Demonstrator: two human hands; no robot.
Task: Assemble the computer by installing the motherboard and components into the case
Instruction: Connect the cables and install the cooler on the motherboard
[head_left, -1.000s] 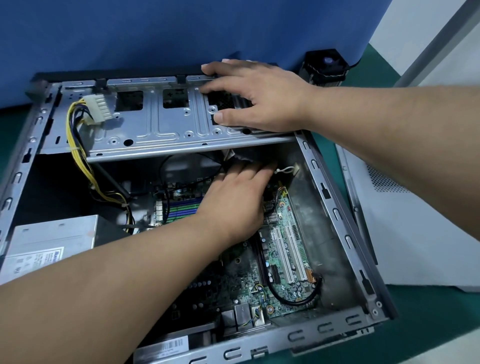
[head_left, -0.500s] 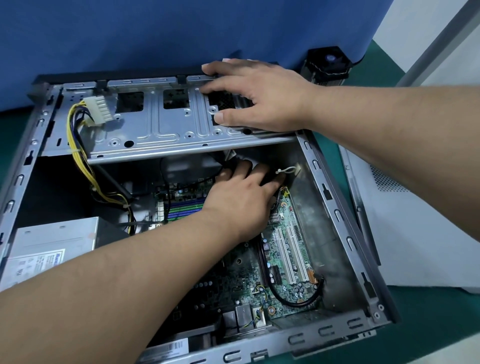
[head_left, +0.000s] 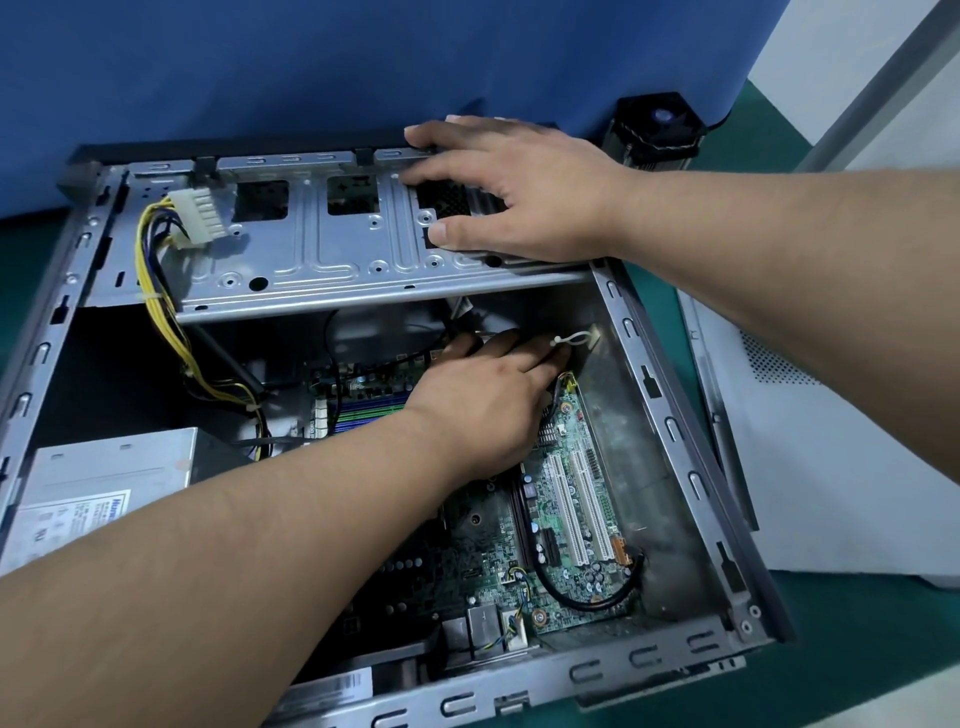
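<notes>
Green motherboard (head_left: 566, 499) under flat left hand (head_left: 483, 400): thin, fragile; handle by edges. Right hand (head_left: 524, 192) spread flat on grey steel drive cage (head_left: 322, 244).

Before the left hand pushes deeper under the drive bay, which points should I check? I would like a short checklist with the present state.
1. Right hand steadies the drive bay: ok.
2. Motherboard lies inside the case: ok.
3. What the fingertips of the left hand touch: cannot tell, shadowed.
4. White power connector plugged in: not ok, it rests loose on the bay.
5. White cable tie clear of the fingers: cannot tell.
</notes>
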